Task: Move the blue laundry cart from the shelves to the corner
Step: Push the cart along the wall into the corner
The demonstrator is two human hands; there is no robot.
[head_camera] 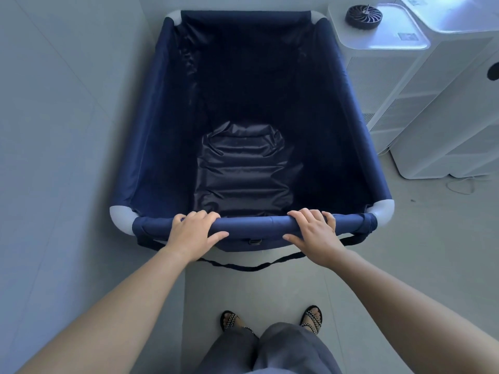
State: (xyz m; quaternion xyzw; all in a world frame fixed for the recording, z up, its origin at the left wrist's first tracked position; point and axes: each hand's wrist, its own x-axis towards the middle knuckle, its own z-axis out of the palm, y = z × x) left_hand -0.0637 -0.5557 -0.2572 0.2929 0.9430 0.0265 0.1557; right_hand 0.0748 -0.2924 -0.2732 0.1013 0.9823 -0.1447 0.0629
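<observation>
Blue laundry cart (251,109) at 12 o'clock, wall at 9, white appliances (421,103) at 2. Left hand (193,233) and right hand (314,230) curled over near rail; full wrap apparently, underside hidden

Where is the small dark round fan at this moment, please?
In the head view, the small dark round fan sits at upper right on a white appliance, just right of the far corner of the blue fabric laundry cart.

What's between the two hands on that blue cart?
Only a bare stretch of the cart's near rim bar separates the left hand and right hand, seen in the head view.
</observation>
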